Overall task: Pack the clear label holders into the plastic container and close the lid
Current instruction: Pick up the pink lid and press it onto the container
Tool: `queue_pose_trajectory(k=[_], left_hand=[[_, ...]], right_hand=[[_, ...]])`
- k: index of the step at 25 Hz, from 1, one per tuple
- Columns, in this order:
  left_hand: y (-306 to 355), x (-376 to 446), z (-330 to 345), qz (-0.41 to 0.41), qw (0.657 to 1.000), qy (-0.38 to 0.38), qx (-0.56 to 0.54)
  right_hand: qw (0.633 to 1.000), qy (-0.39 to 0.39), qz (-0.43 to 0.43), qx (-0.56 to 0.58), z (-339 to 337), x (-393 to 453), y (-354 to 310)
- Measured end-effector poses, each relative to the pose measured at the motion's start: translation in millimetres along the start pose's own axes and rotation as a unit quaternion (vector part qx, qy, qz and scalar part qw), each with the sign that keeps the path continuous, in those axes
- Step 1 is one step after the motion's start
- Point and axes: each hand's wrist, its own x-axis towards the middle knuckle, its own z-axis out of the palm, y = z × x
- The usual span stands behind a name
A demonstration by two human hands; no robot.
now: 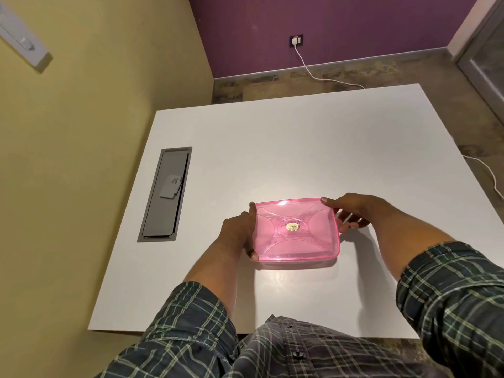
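Item: pink container, lid on, lying on the white table near my edge. My left hand grips its left side, thumb at the near corner. My right hand grips the far right corner, fingers curled round the side. Grey cable hatch well left.
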Motion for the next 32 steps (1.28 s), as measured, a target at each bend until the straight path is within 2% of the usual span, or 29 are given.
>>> queue_pose_trajectory(k=[5,8,10,13,14,17,20,22,24,27,29,32], left_hand=[[-1.3,9.2,0.0,-0.004,0.999,0.016,-0.037],[-1.5,14.2,1.8,-0.055,0.982,0.029,-0.179],[-2.0,13.3,-4.5,-0.019,0.989,0.013,-0.143],[-6.5,14.4,-23.5,-0.016,0.982,-0.051,-0.18],[-9.8,17.7,-31.3,-0.012,0.977,-0.051,-0.209],[-16.2,25.4,-44.0,-0.045,0.944,0.016,-0.327],[-12.3,34.7,-29.1,-0.103,0.912,0.099,-0.385],[-10.1,41.2,-16.9,-0.154,0.876,0.131,-0.437],[-12.2,47.0,-13.6,-0.187,0.816,0.13,-0.531],[-15.6,51.6,-13.2,-0.22,0.739,0.076,-0.632],[-15.9,54.1,-14.0,-0.244,0.717,0.042,-0.652],[-15.6,58.0,-17.9,-0.257,0.715,0.028,-0.65]], right_hand=[[0.999,-0.011,0.05,-0.004,0.0,4.8,-15.5],[0.999,0.028,0.025,-0.016,-2.1,7.3,-25.6],[0.998,0.049,0.006,-0.028,-1.6,10.2,-29.9],[0.999,0.048,0.009,-0.004,-2.6,13.1,-31.5],[0.999,0.045,0.015,0.007,-2.9,15.5,-31.0],[0.997,0.034,0.026,0.06,-2.9,21.6,-27.4],[0.993,0.03,0.022,0.11,-1.1,23.8,-21.5],[0.992,0.034,0.022,0.122,-0.5,24.0,-20.5],[0.991,0.037,0.026,0.125,0.1,21.8,-21.0],[0.989,0.029,0.036,0.141,1.0,16.5,-20.1],[0.987,0.024,0.046,0.15,-0.3,15.2,-19.0],[0.992,0.036,0.061,0.105,-0.1,15.2,-21.4]])
